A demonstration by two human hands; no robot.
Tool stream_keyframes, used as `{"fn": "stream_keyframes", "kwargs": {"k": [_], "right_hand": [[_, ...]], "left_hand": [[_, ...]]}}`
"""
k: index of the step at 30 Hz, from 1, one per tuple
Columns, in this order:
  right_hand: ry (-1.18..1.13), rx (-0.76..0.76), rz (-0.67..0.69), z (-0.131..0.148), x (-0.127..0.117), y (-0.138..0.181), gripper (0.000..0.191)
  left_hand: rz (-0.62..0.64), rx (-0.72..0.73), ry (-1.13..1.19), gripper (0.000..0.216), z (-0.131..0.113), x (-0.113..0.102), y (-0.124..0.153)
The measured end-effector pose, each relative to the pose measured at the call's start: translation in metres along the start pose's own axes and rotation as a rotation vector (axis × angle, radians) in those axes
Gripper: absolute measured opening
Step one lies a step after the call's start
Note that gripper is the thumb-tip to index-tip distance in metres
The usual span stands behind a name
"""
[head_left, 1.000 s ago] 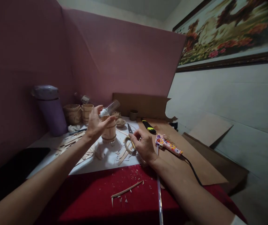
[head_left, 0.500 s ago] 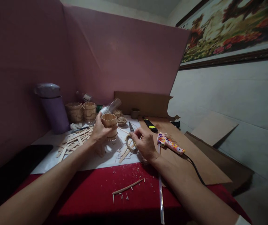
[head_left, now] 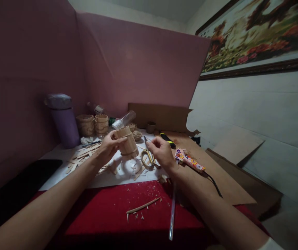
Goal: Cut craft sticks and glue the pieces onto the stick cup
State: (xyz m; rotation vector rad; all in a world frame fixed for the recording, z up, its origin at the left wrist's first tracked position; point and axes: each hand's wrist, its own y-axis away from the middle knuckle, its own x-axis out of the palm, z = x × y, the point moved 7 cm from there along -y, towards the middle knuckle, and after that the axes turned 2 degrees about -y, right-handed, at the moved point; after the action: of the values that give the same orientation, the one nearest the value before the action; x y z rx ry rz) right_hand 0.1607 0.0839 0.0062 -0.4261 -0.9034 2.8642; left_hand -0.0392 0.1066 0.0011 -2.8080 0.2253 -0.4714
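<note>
My left hand point(head_left: 109, 147) is closed around a small barrel made of wooden sticks point(head_left: 127, 142) and holds it tilted just above the white paper point(head_left: 107, 178). My right hand point(head_left: 161, 152) is beside it, fingers curled over gold-handled scissors point(head_left: 148, 158) that rest on the paper, blade tip pointing away from me. Loose flat wooden sticks point(head_left: 85, 154) lie under and to the left of my left hand.
A flower-patterned glue gun point(head_left: 189, 160) lies on brown cardboard point(head_left: 221, 180) at the right, near a yellow-black knife point(head_left: 167, 139). A clear glue stick point(head_left: 172, 211) and a stick splinter point(head_left: 143, 206) lie on the red cloth. A purple flask point(head_left: 62, 119), two stick barrels point(head_left: 86, 125) and a bottle point(head_left: 124, 119) stand behind.
My left hand took hold of the stick barrel, lifted it off the paper and tilted it. My right hand with the scissors shifted slightly away from me.
</note>
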Motion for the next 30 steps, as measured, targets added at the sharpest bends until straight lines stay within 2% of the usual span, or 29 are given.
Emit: {"fn": "stream_keyframes", "kwargs": {"k": [2,6,8,10,13,18,20,23,27,30], "right_hand": [[-0.057,0.071,0.079,0.0,0.007,-0.007,0.025],[-0.122,0.167,0.333,0.004,0.032,-0.005,0.036],[-0.108,0.167,0.404,0.006,0.042,0.003,0.045],[-0.076,0.123,0.419,0.01,0.049,0.01,0.058],[-0.034,0.06,0.359,0.014,0.052,0.017,0.066],[0.004,0.06,0.288,0.014,0.051,0.021,0.068],[0.106,0.036,0.227,0.014,0.045,0.021,0.078],[0.321,-0.078,0.13,0.018,0.036,0.022,0.093],[0.543,-0.236,0.061,0.026,0.033,0.027,0.096],[0.618,-0.301,0.029,0.03,0.032,0.031,0.097]], "left_hand": [[0.062,-0.059,0.065,0.048,0.001,0.005,0.005],[0.095,-0.065,0.147,0.043,0.0,0.007,0.007],[0.095,-0.06,0.157,0.044,0.001,0.006,0.006],[0.102,-0.068,0.152,0.045,0.002,0.007,0.007],[0.111,-0.078,0.148,0.047,0.002,0.011,0.01],[0.163,-0.078,0.128,0.051,0.003,0.021,0.013],[0.177,-0.068,0.132,0.054,0.003,0.022,0.012],[0.123,-0.052,0.135,0.057,0.004,0.018,0.011],[0.082,-0.068,0.133,0.061,0.004,0.018,0.011],[0.086,-0.086,0.148,0.057,0.004,0.021,0.012]]}}
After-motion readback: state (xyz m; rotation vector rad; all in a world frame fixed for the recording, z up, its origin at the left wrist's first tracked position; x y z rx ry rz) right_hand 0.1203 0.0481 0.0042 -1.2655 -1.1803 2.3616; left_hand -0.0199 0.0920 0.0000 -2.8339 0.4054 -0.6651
